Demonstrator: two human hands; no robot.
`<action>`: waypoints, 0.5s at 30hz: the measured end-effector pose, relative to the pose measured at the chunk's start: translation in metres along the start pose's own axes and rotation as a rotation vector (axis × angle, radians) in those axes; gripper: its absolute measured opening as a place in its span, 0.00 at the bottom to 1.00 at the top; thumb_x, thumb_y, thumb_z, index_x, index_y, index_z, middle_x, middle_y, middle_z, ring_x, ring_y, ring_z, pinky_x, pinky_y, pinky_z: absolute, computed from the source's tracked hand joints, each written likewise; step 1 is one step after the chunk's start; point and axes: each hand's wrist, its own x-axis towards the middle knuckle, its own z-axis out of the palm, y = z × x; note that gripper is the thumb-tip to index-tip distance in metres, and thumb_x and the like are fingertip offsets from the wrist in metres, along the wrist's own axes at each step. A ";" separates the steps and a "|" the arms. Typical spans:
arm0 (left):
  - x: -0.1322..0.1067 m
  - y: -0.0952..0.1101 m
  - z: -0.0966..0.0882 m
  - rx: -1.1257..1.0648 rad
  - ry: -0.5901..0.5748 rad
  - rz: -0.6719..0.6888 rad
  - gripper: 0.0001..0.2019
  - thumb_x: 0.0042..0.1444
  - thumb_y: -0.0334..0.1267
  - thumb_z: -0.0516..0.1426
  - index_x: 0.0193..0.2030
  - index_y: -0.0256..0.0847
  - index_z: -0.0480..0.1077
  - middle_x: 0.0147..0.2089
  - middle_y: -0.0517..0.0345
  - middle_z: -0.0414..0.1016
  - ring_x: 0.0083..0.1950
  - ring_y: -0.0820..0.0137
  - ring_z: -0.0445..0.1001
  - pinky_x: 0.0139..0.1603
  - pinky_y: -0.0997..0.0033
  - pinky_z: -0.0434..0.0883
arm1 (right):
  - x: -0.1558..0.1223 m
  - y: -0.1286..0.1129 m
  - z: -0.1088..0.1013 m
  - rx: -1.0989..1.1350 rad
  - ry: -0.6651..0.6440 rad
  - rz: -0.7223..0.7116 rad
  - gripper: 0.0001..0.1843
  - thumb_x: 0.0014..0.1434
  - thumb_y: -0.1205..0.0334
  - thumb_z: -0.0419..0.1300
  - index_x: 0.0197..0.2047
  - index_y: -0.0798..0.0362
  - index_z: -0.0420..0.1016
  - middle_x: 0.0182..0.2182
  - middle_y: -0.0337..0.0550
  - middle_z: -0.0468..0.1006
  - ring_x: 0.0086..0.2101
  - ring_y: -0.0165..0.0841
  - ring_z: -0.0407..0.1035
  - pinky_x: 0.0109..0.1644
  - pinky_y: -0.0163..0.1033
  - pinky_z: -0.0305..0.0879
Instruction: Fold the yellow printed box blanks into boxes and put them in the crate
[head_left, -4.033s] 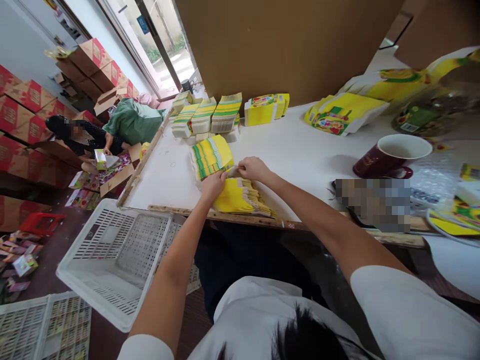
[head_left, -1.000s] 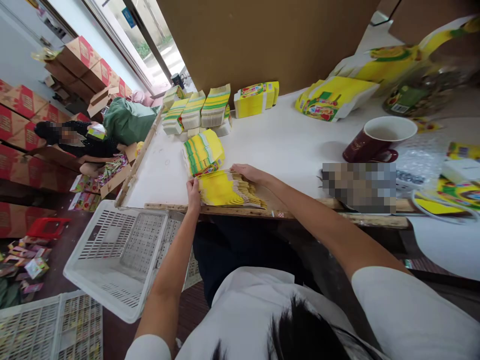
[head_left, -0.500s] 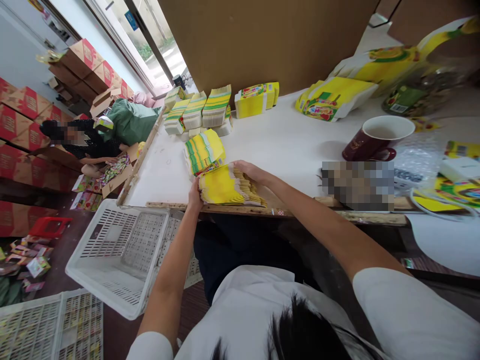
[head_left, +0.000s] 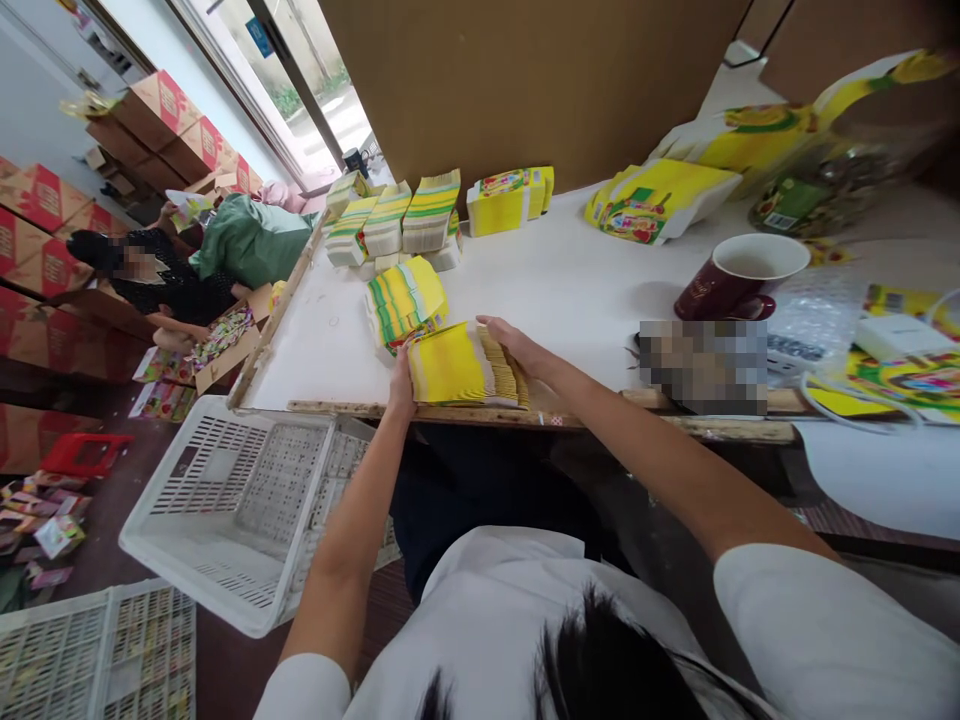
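Between my hands, at the table's front edge, is a stack of flat yellow cartons (head_left: pixel 454 368), its layered edges showing on the right. My left hand (head_left: pixel 403 385) grips the stack's left side, with the fingers partly hidden. On the other side, my right hand (head_left: pixel 517 346) is closed round the upper right edge. Just behind lies another bundle of yellow and green cartons (head_left: pixel 406 300), very close to the held stack. Farther back stand several bundles of striped cartons (head_left: pixel 430 212) and a yellow carton bundle (head_left: pixel 501 208).
To the right are a dark red mug (head_left: pixel 739 278), more yellow cartons (head_left: pixel 660 200) and a clear jar (head_left: pixel 795 200). A white plastic crate (head_left: pixel 195 575) stands on the floor at left. Beyond it, a co-worker (head_left: pixel 161 280) sits by stacked boxes (head_left: pixel 56 260).
The stack in my hands looks more even and squared, and its left end has shifted slightly right. The co-worker has raised an arm.
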 end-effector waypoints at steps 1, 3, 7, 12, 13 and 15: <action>-0.001 0.000 0.001 -0.023 -0.011 -0.004 0.26 0.69 0.56 0.46 0.65 0.46 0.69 0.65 0.56 0.75 0.64 0.62 0.75 0.62 0.60 0.75 | -0.001 0.001 0.001 -0.009 0.007 -0.003 0.37 0.66 0.33 0.47 0.68 0.48 0.62 0.66 0.50 0.70 0.64 0.45 0.64 0.70 0.52 0.60; -0.002 -0.001 0.003 -0.051 -0.014 -0.006 0.26 0.70 0.54 0.46 0.66 0.45 0.67 0.65 0.55 0.75 0.65 0.62 0.74 0.63 0.59 0.75 | -0.004 0.001 0.003 -0.021 0.018 -0.009 0.39 0.64 0.30 0.49 0.67 0.48 0.63 0.67 0.50 0.68 0.65 0.46 0.62 0.71 0.50 0.58; -0.003 -0.001 0.005 -0.083 -0.016 0.002 0.25 0.71 0.52 0.44 0.65 0.44 0.68 0.66 0.56 0.73 0.67 0.63 0.72 0.64 0.61 0.74 | -0.015 0.003 0.003 -0.022 0.031 -0.002 0.42 0.65 0.27 0.42 0.66 0.49 0.63 0.67 0.50 0.68 0.64 0.45 0.65 0.68 0.47 0.64; -0.004 -0.003 0.009 -0.087 -0.001 0.024 0.25 0.71 0.53 0.45 0.66 0.46 0.67 0.67 0.58 0.72 0.69 0.63 0.70 0.66 0.60 0.73 | -0.020 0.006 0.002 -0.047 0.075 -0.008 0.42 0.64 0.30 0.50 0.70 0.52 0.58 0.72 0.53 0.60 0.70 0.45 0.54 0.75 0.49 0.49; -0.004 -0.004 0.011 -0.081 0.000 0.025 0.25 0.70 0.54 0.46 0.66 0.47 0.67 0.66 0.58 0.73 0.69 0.63 0.71 0.66 0.59 0.73 | -0.020 0.006 0.001 -0.050 0.081 -0.011 0.43 0.64 0.31 0.50 0.70 0.52 0.57 0.72 0.54 0.58 0.71 0.45 0.52 0.75 0.50 0.48; -0.003 -0.004 0.012 -0.055 0.012 0.024 0.25 0.68 0.56 0.49 0.65 0.48 0.68 0.64 0.57 0.75 0.67 0.61 0.72 0.66 0.57 0.72 | -0.017 0.007 -0.002 -0.049 0.084 -0.017 0.44 0.65 0.31 0.48 0.72 0.54 0.53 0.72 0.57 0.58 0.70 0.46 0.53 0.75 0.51 0.50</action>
